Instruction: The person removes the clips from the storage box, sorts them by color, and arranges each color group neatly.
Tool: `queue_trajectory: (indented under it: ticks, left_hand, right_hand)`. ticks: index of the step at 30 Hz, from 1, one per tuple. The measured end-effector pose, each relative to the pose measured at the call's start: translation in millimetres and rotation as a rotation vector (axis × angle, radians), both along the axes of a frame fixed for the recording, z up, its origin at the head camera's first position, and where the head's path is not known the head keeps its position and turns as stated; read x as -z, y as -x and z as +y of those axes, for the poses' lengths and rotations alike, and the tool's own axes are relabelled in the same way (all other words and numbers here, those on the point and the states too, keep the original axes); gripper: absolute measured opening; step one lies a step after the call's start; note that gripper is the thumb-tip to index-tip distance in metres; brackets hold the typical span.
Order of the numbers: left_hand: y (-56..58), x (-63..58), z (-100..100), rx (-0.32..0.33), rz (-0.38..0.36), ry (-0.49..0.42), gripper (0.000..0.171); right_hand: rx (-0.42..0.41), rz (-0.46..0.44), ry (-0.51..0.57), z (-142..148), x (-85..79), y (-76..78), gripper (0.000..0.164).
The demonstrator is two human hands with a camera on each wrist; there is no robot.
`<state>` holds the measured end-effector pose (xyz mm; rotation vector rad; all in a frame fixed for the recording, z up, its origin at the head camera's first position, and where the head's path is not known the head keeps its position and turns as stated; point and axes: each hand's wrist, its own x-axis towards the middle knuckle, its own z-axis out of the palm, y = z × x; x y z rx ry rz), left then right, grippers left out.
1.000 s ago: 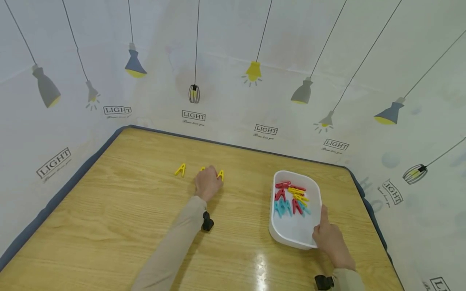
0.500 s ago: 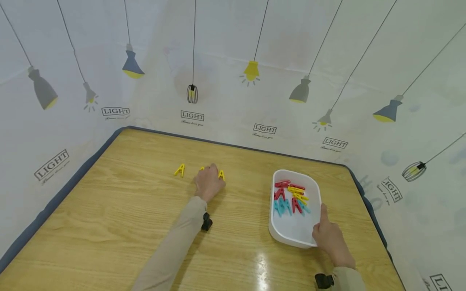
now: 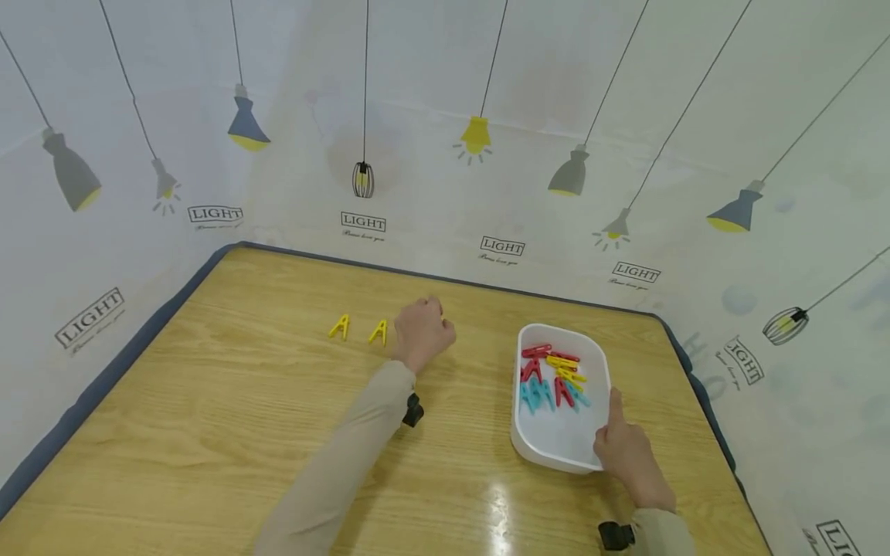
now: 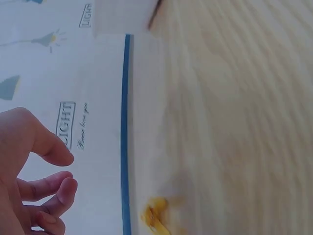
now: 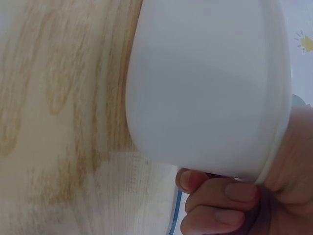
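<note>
My left hand [image 3: 422, 333] hovers low over the table at the right end of a row of yellow clothespins, with fingers bent and a gap between thumb and fingertips in the left wrist view. Nothing shows between them. Two yellow clothespins, one at the far left [image 3: 339, 327] and another beside the hand [image 3: 378, 333], lie apart on the wood. A blurred yellow clothespin [image 4: 155, 215] appears in the left wrist view. My right hand [image 3: 631, 455] grips the near right side of a white plastic tub [image 3: 556, 455], its index finger along the rim and other fingers curled at the wall.
Inside the tub lie red clothespins [image 3: 532, 370], yellow clothespins [image 3: 572, 376] and blue clothespins [image 3: 535, 394], mostly toward its far end. A wood-grain table [image 3: 229, 432] is bordered at the back and sides by a pale curtain [image 3: 417, 170] printed with lamps.
My left hand has moved right, off the middle yellow clothespin and over where the right one lay visible. That middle clothespin now shows fully. The right hand and tub stay in place.
</note>
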<state>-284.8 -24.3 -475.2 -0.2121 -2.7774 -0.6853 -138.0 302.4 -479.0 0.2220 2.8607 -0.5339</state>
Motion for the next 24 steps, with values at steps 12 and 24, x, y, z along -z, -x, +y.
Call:
queue_trajectory:
  ticks: [12,24]
  left_hand:
    - [4.8,-14.6,73.8,0.103,-0.057,0.091,0.015]
    - [4.1,-24.5,112.8,0.165,-0.13,0.084,0.014]
  right_hand:
    - [-0.002,0.022,0.008,3.0,2.4,-0.6,0.074]
    - [0.024,0.014,0.022,0.2,0.0,-0.4,0.074]
